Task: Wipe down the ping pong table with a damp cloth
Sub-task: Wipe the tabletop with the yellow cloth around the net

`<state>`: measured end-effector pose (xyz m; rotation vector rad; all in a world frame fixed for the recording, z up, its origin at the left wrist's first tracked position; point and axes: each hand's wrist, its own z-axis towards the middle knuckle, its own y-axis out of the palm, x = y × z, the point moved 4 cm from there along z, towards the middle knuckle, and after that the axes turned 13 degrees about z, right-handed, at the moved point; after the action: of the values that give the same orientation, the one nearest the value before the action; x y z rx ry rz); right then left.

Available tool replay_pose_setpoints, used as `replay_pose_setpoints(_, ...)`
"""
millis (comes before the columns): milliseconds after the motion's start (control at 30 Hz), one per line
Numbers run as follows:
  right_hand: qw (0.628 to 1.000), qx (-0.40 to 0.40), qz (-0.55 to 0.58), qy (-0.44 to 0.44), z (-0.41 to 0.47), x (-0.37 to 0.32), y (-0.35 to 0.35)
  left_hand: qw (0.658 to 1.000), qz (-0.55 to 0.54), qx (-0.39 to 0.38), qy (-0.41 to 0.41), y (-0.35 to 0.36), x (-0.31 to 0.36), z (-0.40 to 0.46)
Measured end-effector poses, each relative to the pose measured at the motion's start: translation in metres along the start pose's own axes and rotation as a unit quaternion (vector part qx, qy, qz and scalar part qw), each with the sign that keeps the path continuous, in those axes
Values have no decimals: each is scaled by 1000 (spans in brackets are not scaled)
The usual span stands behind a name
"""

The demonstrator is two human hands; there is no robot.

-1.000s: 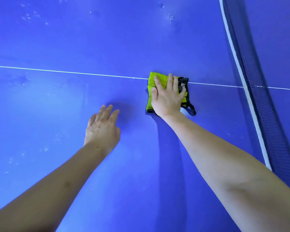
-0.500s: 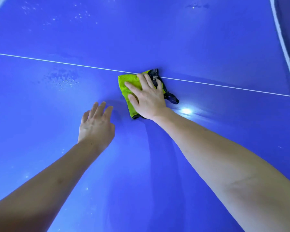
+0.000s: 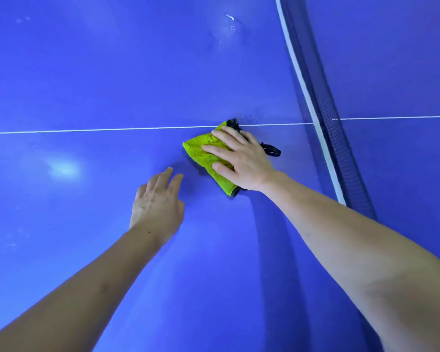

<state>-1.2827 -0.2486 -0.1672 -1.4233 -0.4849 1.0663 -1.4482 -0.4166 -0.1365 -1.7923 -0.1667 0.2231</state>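
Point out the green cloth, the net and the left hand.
green cloth (image 3: pixel 201 151): head view, bare plush surface left of the fingers.
net (image 3: pixel 333 118): head view, dark mesh.
left hand (image 3: pixel 156 208): head view, back of the hand.

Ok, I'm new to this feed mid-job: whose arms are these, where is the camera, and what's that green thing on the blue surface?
There is no machine here. These are a person's two bare arms, seen from one wide-angle camera worn on their head, looking forward and down.

The blue surface is the ping pong table, with a thin white line across it and the net running down the right side.

The green thing is the cloth, folded, with a black edge and a black loop sticking out. The right hand presses it flat on the table with spread, straight fingers, just below the white line.

The left hand lies beside it, fingers straight, holding nothing. Whether it touches the table I cannot tell.

A few water droplets show farther up the table.
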Motion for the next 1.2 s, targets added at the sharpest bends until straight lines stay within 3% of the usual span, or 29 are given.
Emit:
replay_pose_setpoints(100, 999, 11, -4, 52, -46, 70, -31, 1000, -1, 4, 30, -8, 60, 10)
replay_pose_setpoints(267, 966, 92, 39, 238, -106, 133, -56, 997, 24, -4, 72, -17, 124, 17)
replay_pose_setpoints(433, 920, 109, 3, 377, -117, 104, -44, 997, 33, -16, 72, -18, 131, 8)
replay_pose_setpoints(600, 872, 108, -11, 477, -101, 47, -21, 998, 28, -24, 47, -7, 85, -14)
replay_pose_setpoints(967, 893, 70, 26, 445, 17, -117, 48, 997, 24, -34, -57, 20, -126, -98)
replay_pose_setpoints(1200, 953, 22, 28, 300, 134, -282, 125, 990, 4, -25, -139, 40, -268, -167)
